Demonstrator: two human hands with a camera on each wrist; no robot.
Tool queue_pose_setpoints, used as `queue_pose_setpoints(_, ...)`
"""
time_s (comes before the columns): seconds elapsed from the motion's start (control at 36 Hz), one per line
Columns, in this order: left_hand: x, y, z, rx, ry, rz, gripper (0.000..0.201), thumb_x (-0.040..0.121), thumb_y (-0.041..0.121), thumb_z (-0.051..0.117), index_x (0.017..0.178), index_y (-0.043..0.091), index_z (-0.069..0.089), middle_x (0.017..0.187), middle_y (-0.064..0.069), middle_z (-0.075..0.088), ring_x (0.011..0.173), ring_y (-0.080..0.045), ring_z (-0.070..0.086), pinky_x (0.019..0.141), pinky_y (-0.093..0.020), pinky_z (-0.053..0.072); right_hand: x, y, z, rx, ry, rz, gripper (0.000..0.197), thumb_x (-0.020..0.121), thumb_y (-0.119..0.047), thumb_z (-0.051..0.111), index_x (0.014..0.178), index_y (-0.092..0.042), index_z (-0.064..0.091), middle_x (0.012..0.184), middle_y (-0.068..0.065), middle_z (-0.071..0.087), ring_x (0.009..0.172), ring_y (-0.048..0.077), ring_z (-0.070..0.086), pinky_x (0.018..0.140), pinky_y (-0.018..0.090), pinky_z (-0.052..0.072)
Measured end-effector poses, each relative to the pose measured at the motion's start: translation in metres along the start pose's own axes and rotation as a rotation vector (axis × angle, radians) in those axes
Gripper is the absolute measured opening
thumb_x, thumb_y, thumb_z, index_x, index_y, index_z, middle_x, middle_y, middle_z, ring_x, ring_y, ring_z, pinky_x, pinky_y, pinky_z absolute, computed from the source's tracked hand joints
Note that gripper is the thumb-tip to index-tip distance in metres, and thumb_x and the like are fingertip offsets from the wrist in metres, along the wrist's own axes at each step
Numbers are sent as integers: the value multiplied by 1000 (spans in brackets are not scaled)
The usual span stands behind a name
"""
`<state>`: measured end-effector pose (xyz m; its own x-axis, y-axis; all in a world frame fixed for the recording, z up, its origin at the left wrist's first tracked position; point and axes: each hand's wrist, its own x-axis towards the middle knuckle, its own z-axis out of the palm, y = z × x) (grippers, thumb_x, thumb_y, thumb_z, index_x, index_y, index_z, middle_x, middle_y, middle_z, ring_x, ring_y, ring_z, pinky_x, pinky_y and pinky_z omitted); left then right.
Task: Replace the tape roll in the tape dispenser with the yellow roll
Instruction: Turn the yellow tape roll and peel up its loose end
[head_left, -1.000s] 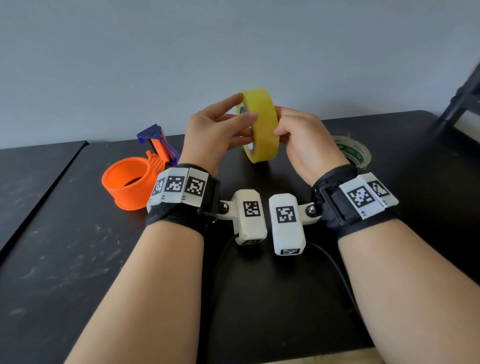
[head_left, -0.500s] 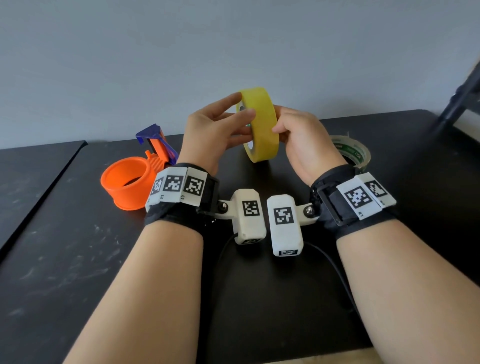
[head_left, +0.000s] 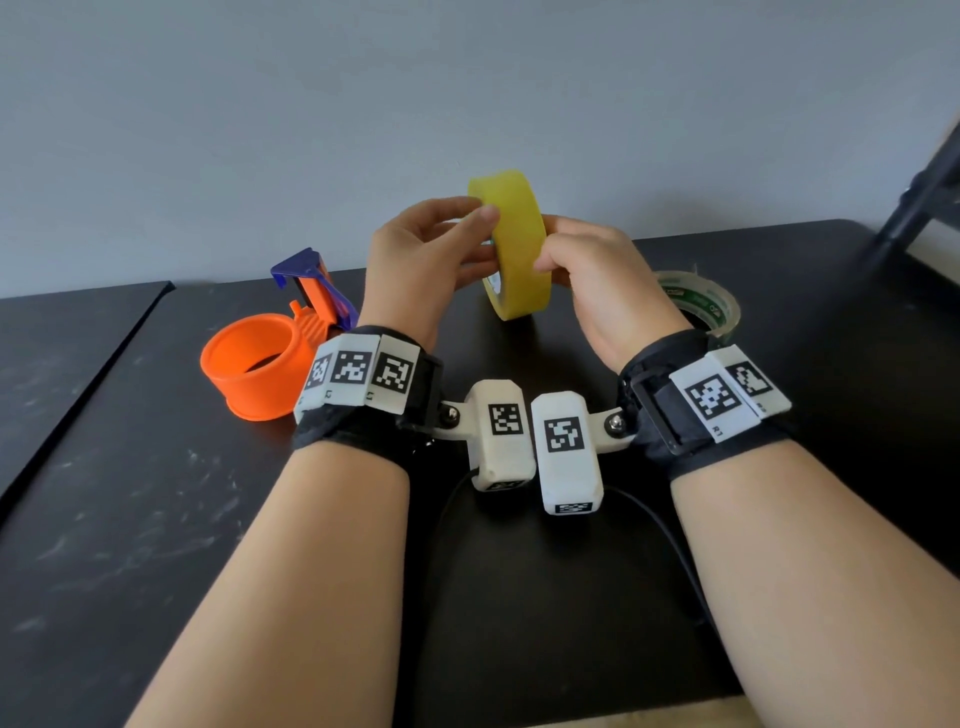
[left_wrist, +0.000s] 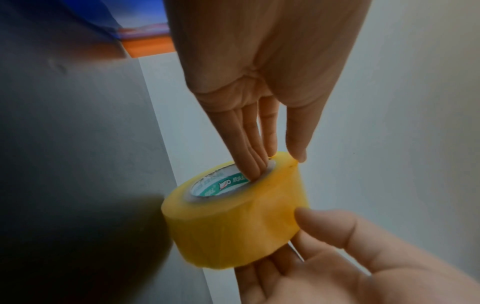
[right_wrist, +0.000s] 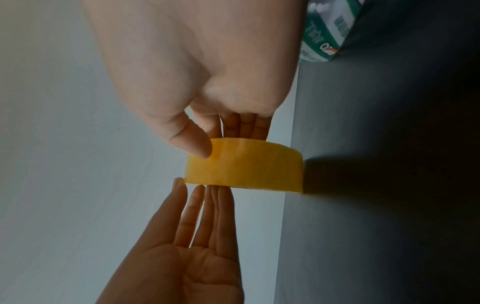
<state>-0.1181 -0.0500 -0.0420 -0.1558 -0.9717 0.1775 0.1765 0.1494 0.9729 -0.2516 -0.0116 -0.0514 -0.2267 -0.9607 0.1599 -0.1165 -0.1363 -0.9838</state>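
Both hands hold the yellow tape roll (head_left: 521, 244) upright above the black table (head_left: 156, 519). My left hand (head_left: 470, 236) pinches its upper rim, thumb on the outer face and fingers (left_wrist: 253, 160) reaching into the white-and-green core. My right hand (head_left: 563, 262) grips the other side, with its thumb (right_wrist: 193, 144) pressed on the outer face and its fingers behind the roll. The roll (left_wrist: 233, 222) (right_wrist: 244, 166) hangs between the two palms. The orange tape dispenser (head_left: 254, 374) with its blue blade guard (head_left: 304, 267) lies on the table to the left, its ring holding no roll.
A clear tape roll with a green-printed core (head_left: 701, 306) lies flat on the table behind my right wrist. A dark stand leg (head_left: 914, 208) rises at the far right. A seam (head_left: 88, 384) divides the table on the left. The grey wall is close behind.
The yellow roll and both hands have risen very slightly. My left thumb has slid up toward the roll's upper rim. The dispenser and clear roll have not moved.
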Motion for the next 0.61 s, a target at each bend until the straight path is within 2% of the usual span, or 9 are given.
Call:
queue_pose_setpoints(0.06, 1, -1, 0, 38, -3, -4, 24, 90, 15, 66, 109, 0, 65, 97, -19, 71, 81, -27, 70, 82, -38, 61, 0, 0, 0, 7, 18, 0, 26, 74, -17, 55, 85, -28, 75, 105, 10, 74, 108, 31, 65, 104, 51, 47)
queue_pose_setpoints(0.14, 2, -2, 0, 97, -61, -24, 27, 88, 17, 69, 112, 5, 67, 93, -11, 71, 81, -23, 68, 78, -32, 61, 2, 2, -3, 44, 36, 8, 26, 86, -13, 55, 83, -29, 75, 95, 1, 76, 97, 22, 69, 102, 48, 50)
queue_pose_setpoints(0.22, 2, -2, 0, 130, -105, -31, 32, 83, 11, 73, 113, 8, 65, 88, -9, 71, 78, -20, 67, 79, -29, 60, 5, 1, -3, 72, 70, 24, 19, 75, -19, 58, 74, -27, 75, 88, 5, 74, 89, 23, 68, 100, 50, 51)
queue_pose_setpoints(0.31, 1, -2, 1, 111, -119, -33, 32, 82, 6, 73, 112, 6, 63, 83, -10, 70, 73, -21, 67, 79, -31, 60, 6, 2, -4, 72, 65, 25, 24, 65, -17, 53, 73, -24, 74, 84, 6, 71, 84, 24, 64, 97, 51, 49)
queue_pose_setpoints(0.44, 2, -2, -1, 53, -74, -42, 25, 83, 5, 72, 106, 7, 63, 85, -13, 70, 75, -24, 68, 81, -37, 61, 4, 2, -1, 49, 1, 13, 31, 64, -16, 51, 84, -21, 74, 92, 9, 71, 90, 27, 64, 100, 53, 48)
queue_pose_setpoints(0.53, 3, -3, -2, 34, -51, -43, 22, 83, 5, 72, 104, 6, 64, 81, -9, 70, 70, -22, 70, 78, -36, 62, 2, 1, 1, 27, -12, 3, 33, 65, -14, 50, 86, -21, 75, 93, 9, 72, 92, 29, 64, 101, 54, 47)
queue_pose_setpoints(0.61, 4, -3, -2, 15, -31, -42, 23, 84, 6, 71, 105, 1, 65, 88, -15, 70, 73, -24, 70, 78, -36, 62, -4, -1, 1, 3, -26, -5, 43, 70, -5, 47, 100, -21, 74, 100, 8, 74, 108, 34, 64, 104, 50, 47)
